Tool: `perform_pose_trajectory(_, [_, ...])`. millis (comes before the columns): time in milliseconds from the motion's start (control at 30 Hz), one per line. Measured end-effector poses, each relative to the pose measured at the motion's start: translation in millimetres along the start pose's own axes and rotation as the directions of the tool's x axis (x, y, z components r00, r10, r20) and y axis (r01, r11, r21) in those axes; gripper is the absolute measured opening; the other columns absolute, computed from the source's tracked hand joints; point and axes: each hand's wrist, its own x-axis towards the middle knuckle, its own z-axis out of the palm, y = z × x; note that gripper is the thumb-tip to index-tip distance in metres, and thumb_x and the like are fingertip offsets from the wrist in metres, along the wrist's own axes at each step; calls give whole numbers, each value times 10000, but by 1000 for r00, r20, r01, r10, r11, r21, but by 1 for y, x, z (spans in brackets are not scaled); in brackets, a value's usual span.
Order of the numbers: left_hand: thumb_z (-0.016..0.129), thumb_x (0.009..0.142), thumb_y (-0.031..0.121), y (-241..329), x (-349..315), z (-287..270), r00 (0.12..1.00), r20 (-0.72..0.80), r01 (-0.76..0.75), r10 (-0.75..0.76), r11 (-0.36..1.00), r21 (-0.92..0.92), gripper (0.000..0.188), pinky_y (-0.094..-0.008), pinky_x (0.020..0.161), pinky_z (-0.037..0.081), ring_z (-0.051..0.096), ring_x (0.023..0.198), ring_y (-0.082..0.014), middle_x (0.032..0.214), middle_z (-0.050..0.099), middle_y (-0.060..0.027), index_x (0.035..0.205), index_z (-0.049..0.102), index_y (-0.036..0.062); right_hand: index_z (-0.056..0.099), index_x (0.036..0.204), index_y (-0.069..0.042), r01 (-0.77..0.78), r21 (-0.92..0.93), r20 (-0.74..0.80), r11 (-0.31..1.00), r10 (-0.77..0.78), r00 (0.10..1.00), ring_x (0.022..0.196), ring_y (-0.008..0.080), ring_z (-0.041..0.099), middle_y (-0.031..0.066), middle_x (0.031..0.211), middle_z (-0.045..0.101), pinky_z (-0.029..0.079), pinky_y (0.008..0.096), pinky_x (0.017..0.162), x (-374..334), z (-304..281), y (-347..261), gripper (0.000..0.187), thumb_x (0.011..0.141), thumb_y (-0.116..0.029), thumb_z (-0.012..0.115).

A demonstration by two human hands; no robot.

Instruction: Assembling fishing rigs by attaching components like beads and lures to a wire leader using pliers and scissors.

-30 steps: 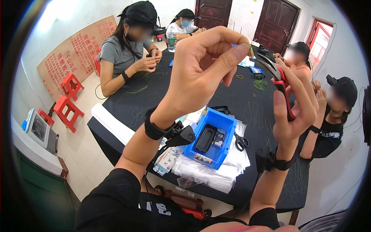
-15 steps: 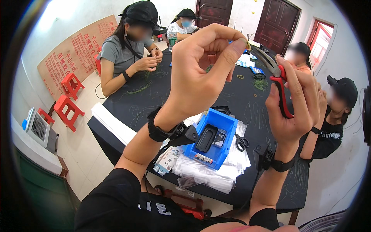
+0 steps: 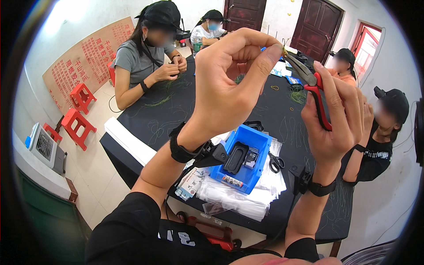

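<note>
Raised over the table, my left hand [image 3: 234,81] pinches a small yellow-green piece with thin wire-like ends [image 3: 285,47] between thumb and forefinger. It is too small to make out its exact kind. My right hand [image 3: 338,117] is wrapped round long-nosed pliers [image 3: 314,80] with red and black handles. The jaws of the pliers point up and left, and their tips are at the little piece, by my left fingertips. Whether the jaws grip it I cannot tell.
Below my hands a blue plastic bin [image 3: 260,137] holds a black tray and a small box. Black scissors [image 3: 276,162] and clear plastic bags [image 3: 234,201] lie beside it. Green threads [image 3: 297,95] are scattered on the black-covered table [image 3: 282,119]. Several people sit around it.
My right hand has shifted slightly left, bringing the pliers' tips closer to the small piece. My left hand has stayed almost still.
</note>
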Motion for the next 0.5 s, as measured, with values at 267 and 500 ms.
perform_pose_trajectory(267, [707,1032,64,1,-1,0,1000,-12,28,-28,1000,-2,188,-182,506,364,521,568,-13,778,700,-15,1150,725,-81,825,1204,-96,-32,-44,-4,999,31,999,797,196,633,24,934,715,604,346,767,-1,0,-4,552,656,-97,884])
perform_pose_trajectory(500, [710,1028,60,2,-1,-1,999,-14,35,-35,999,-12,191,-182,503,362,519,564,-13,776,701,-18,1152,725,-84,821,1214,-107,-42,-63,1,997,42,999,813,194,640,20,931,712,638,377,843,-2,2,-5,566,653,-109,895])
